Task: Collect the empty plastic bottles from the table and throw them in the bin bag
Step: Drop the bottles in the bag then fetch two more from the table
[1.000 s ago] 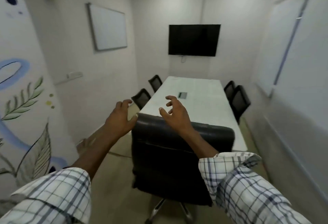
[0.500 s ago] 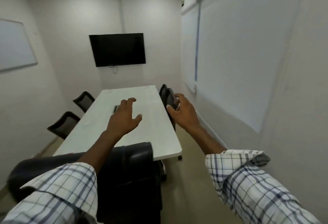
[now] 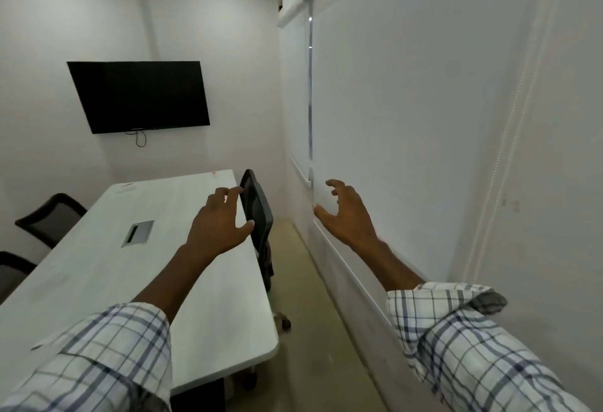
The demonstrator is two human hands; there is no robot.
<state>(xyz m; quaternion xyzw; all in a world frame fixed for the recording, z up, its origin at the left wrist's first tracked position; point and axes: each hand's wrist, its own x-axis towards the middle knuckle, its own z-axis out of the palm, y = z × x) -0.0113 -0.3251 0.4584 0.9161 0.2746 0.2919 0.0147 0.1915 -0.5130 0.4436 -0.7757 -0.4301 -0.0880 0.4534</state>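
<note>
A long white table (image 3: 98, 264) runs away from me toward the far wall. I see no plastic bottle and no bin bag anywhere in view. My left hand (image 3: 218, 222) hovers above the table's right side, fingers spread and holding nothing. My right hand (image 3: 349, 212) is raised beside the right wall, past the table's edge, fingers apart and also holding nothing. Both sleeves are checked and rolled up.
A black chair (image 3: 257, 215) is tucked at the table's right side, two more black chairs (image 3: 49, 215) on the left. A metal cable hatch (image 3: 138, 232) sits in the tabletop. A dark TV (image 3: 138, 96) hangs on the far wall. A narrow floor strip (image 3: 310, 313) runs along the right wall.
My view has swung to the right and moved forward, past the black chair at the table's near end. Both hands stayed raised and holding nothing.
</note>
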